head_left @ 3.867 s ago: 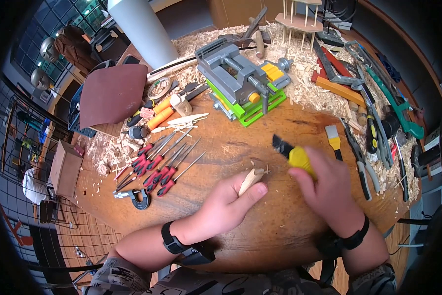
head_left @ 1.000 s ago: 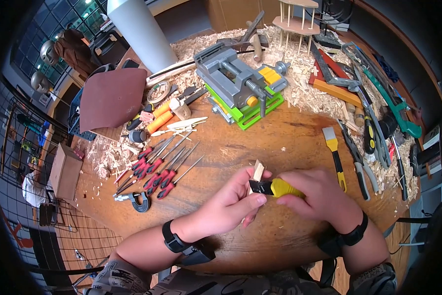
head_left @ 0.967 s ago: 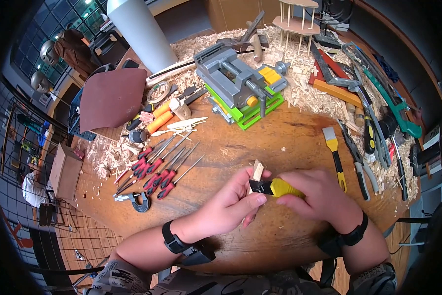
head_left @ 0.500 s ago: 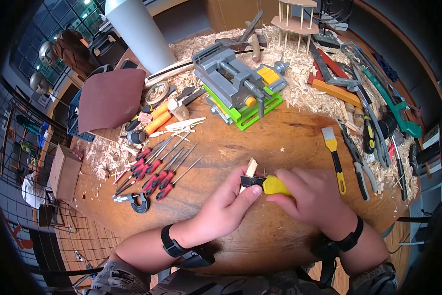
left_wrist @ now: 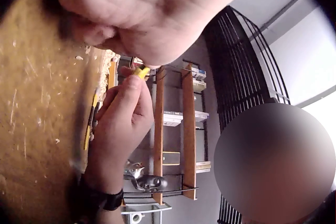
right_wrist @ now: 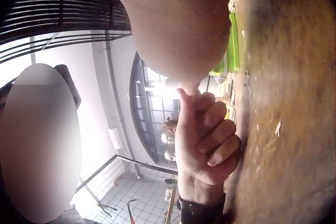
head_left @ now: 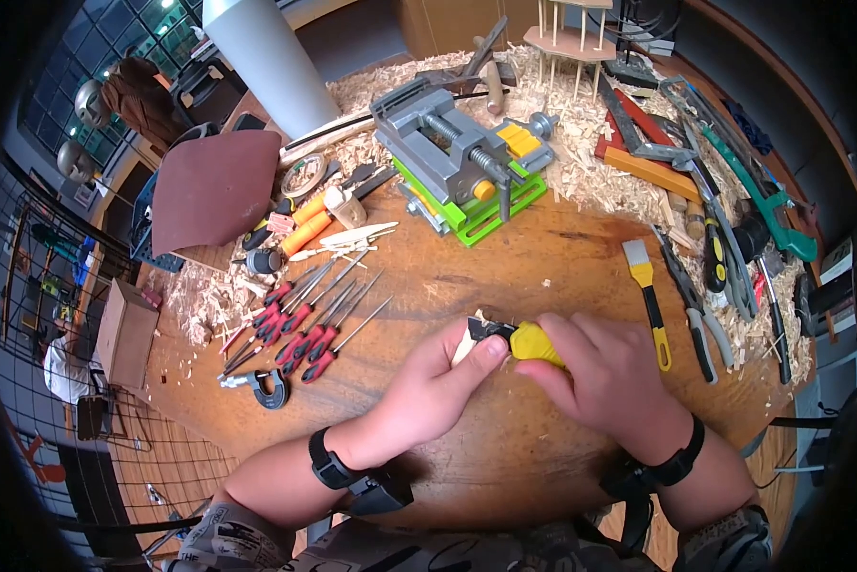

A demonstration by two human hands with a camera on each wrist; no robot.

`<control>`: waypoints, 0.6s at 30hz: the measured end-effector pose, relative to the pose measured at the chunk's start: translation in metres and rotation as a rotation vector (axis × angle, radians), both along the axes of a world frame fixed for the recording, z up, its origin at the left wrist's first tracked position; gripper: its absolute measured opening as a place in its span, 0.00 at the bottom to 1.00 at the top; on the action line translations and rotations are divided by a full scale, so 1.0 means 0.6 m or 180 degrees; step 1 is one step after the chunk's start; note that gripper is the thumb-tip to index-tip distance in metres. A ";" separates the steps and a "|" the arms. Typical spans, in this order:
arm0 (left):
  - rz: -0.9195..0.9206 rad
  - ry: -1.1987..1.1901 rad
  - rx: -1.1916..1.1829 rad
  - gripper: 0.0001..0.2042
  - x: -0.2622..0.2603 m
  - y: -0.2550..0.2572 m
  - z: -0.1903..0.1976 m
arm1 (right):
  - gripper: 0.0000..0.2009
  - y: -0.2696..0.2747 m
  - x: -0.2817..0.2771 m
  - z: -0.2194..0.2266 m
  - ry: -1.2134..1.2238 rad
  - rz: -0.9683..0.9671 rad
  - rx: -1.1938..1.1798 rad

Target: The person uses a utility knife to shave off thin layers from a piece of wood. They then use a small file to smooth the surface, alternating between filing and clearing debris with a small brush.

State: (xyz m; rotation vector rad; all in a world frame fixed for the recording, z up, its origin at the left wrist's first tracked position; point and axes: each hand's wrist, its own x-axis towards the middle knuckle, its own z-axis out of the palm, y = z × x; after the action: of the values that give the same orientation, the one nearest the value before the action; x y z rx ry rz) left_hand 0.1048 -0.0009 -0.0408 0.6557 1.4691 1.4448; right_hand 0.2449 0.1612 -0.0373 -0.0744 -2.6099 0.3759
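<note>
In the head view my left hand holds a short pale piece of wood between thumb and fingers, above the near middle of the table. My right hand grips a yellow utility knife from the right. Its dark blade lies across the far end of the wood, close to the left thumb tip, and a curled sliver shows there. The left wrist view has a bit of the yellow knife at the right fingertips. The right wrist view shows the left fingers curled; the knife is hidden there.
A grey and green vise stands beyond the hands. Red-handled files and a micrometer lie to the left. A yellow-handled brush and pliers lie right. Wood shavings cover the back of the table.
The knife, held apart from the wood at first, came onto it, and its blade has slid toward the wood's far end. Both hands have shifted slightly left.
</note>
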 end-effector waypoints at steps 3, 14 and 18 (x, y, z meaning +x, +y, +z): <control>0.0052 0.0130 -0.0063 0.09 0.004 -0.009 -0.014 | 0.21 0.010 -0.002 -0.006 -0.0099 -0.0486 -0.0361; -0.0318 -0.0598 0.0364 0.21 0.008 -0.016 -0.008 | 0.18 0.026 0.002 -0.014 0.0018 0.0423 -0.0722; -0.0527 -0.0432 0.0289 0.23 0.009 -0.020 -0.009 | 0.18 0.025 0.000 -0.011 -0.0179 0.0532 -0.0695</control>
State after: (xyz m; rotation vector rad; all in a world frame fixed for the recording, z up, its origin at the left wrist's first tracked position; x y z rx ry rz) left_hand 0.1100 -0.0132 -0.0463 0.7041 1.2216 1.4051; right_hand 0.2447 0.1760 -0.0442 0.0609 -2.6283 0.7271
